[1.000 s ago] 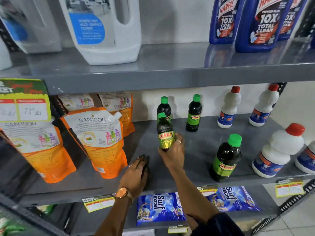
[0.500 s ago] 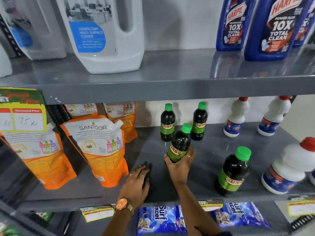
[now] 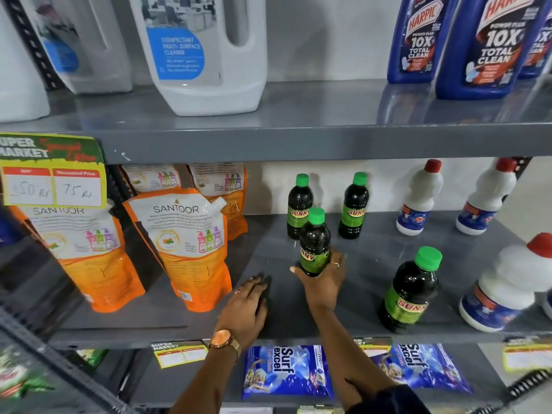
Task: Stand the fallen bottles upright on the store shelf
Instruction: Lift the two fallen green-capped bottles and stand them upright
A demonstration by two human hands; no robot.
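Three grey shelves (image 3: 298,138); right hand (image 3: 322,282) grips dark bottle (image 3: 314,243) upright, left hand (image 3: 245,309) flat, empty.

Glossy dark plastic bottles (image 3: 314,243) with green caps stand on a smooth, faintly reflective grey metal shelf (image 3: 373,258).

The right hand (image 3: 321,282) covers the held bottle's (image 3: 314,243) base; the blue bottles (image 3: 490,46) up top are cropped above their labels

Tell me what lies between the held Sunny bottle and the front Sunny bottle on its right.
Head view: only bare grey shelf lies between the held bottle and the front bottle.
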